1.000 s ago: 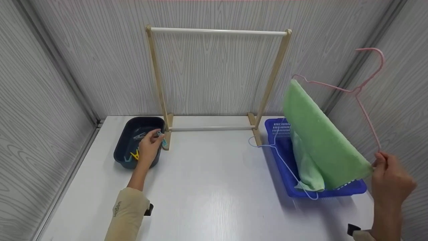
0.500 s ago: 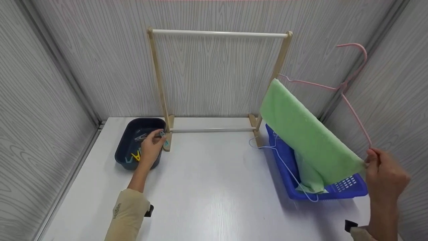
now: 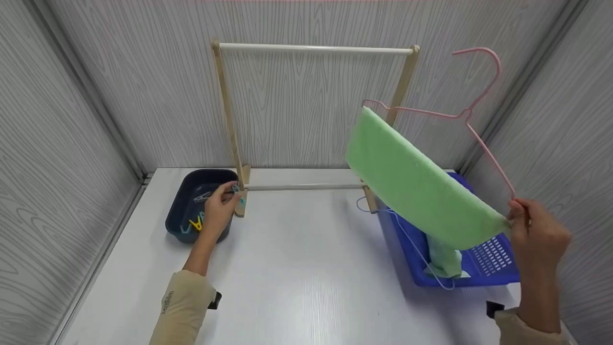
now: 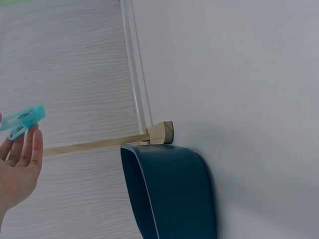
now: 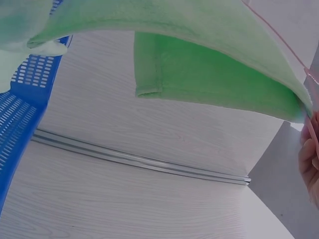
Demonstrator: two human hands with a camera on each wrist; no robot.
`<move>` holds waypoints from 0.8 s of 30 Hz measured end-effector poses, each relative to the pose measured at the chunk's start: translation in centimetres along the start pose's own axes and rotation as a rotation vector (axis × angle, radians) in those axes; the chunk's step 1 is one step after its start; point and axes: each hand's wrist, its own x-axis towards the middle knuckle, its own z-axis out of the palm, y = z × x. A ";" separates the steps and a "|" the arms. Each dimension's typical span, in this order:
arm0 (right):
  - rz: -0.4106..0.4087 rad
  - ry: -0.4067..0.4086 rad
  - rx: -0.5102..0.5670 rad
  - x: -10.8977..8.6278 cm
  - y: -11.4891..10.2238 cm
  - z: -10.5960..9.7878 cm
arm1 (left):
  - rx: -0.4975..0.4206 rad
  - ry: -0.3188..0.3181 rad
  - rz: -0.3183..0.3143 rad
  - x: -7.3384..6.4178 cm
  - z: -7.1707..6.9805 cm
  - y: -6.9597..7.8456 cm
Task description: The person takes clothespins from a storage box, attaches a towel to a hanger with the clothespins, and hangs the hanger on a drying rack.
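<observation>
My left hand (image 3: 218, 211) pinches a teal clothespin (image 4: 31, 117) between thumb and fingertips, above the right side of a dark blue-green bin (image 4: 174, 184). In the bin lie several more clothespins, among them a yellow clothespin (image 3: 196, 222). On the far right my right hand (image 3: 541, 235) grips the lower right corner of a pink wire hanger (image 3: 467, 113) together with the edge of a green towel (image 3: 416, 187). The towel hangs folded over the hanger's bottom bar, which it hides. Hanger and towel are tilted, hook up, raised over the blue basket.
A drying rack with a white top bar (image 3: 316, 48) and wooden posts stands at the back of the white table (image 3: 306, 268). The blue basket (image 3: 479, 281) at the right holds a pale green cloth (image 3: 444, 258). A light blue hanger (image 3: 395, 214) leans over its left edge.
My right hand has moved left and slightly up, carrying the pink hanger and towel toward the rack and uncovering more of the basket. The left hand, with its clothespin, has shifted slightly right.
</observation>
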 end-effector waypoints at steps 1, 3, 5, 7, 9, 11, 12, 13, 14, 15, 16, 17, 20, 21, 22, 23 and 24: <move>0.001 0.004 0.010 0.2 -0.2 0.1 | -0.009 -0.007 0.005 -0.3 0.0 0.7; 0.006 0.001 0.029 0.5 -0.5 0.4 | -0.026 -0.019 0.018 -0.4 0.1 1.1; 0.009 -0.012 0.045 0.7 -0.8 0.7 | -0.027 -0.022 0.032 -0.2 0.2 1.0; 0.004 -0.018 0.064 1.0 -0.9 1.0 | -0.034 -0.029 0.030 0.3 0.3 0.5; -0.005 -0.021 0.086 1.2 -1.1 1.4 | -0.045 -0.035 0.033 0.6 0.5 0.5; -0.019 -0.018 0.112 1.4 -1.3 1.8 | -0.045 -0.040 0.046 0.6 0.6 1.1; -0.023 -0.018 0.127 1.5 -1.4 2.0 | -0.047 -0.039 0.060 0.6 0.6 1.4; -0.027 -0.025 0.137 1.6 -1.5 2.2 | -0.049 -0.039 0.073 0.6 0.6 1.6; -0.031 -0.033 0.145 1.7 -1.6 2.4 | -0.055 -0.038 0.090 0.5 0.7 1.9; -0.034 -0.041 0.156 1.7 -1.7 2.6 | -0.053 -0.036 0.105 0.4 0.7 2.2; -0.038 -0.049 0.169 1.8 -1.8 2.8 | -0.054 -0.035 0.117 0.3 0.7 2.5; -0.040 -0.057 0.182 1.8 -1.9 3.0 | -0.060 -0.035 0.127 0.2 0.7 2.7; -0.045 -0.070 0.215 1.9 -2.2 3.5 | -0.061 -0.038 0.145 -0.1 0.6 3.2; -0.046 -0.075 0.230 1.9 -2.3 3.6 | -0.060 -0.040 0.148 -0.2 0.6 3.2; -0.044 -0.080 0.243 1.8 -2.4 3.7 | -0.058 -0.042 0.150 -0.3 0.6 3.3; -0.043 -0.084 0.253 1.8 -2.4 3.9 | -0.058 -0.045 0.151 -0.4 0.6 3.3; -0.043 -0.087 0.266 1.7 -2.5 4.0 | -0.062 -0.048 0.154 -0.5 0.7 3.3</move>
